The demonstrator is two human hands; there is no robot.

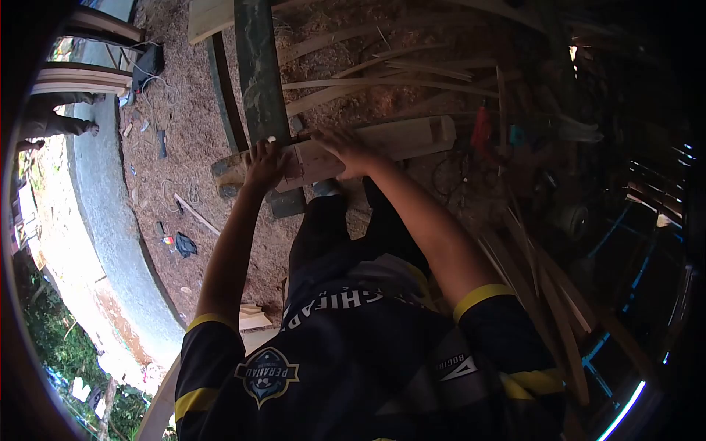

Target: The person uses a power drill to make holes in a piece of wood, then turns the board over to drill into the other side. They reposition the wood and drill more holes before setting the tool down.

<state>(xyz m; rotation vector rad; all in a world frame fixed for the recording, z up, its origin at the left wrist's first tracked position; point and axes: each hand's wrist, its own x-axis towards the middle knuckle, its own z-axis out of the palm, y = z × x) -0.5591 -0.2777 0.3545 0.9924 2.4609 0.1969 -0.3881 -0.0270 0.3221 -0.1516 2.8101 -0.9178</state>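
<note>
A pale wooden board (401,140) lies crosswise in front of me, with dark marked lines near its left part and a dark notch at its right end. My left hand (266,167) is over the board's left part, fingers curled and closed. A small whitish tip shows above those fingers; what they hold is mostly hidden. Against the board's middle rests my right hand (346,153), fingers spread and thumb apart, holding nothing. Under the board, a thick dark beam (259,73) runs away from me. A weathered wood end (229,173) pokes out left of my left hand.
Long thin wood strips (397,81) lie on the shaving-covered ground beyond the board. More planks (551,287) lean at the right. A dark bag (185,245) sits on the ground at left, near a concrete strip (110,184). Another person's legs (62,121) show at far left.
</note>
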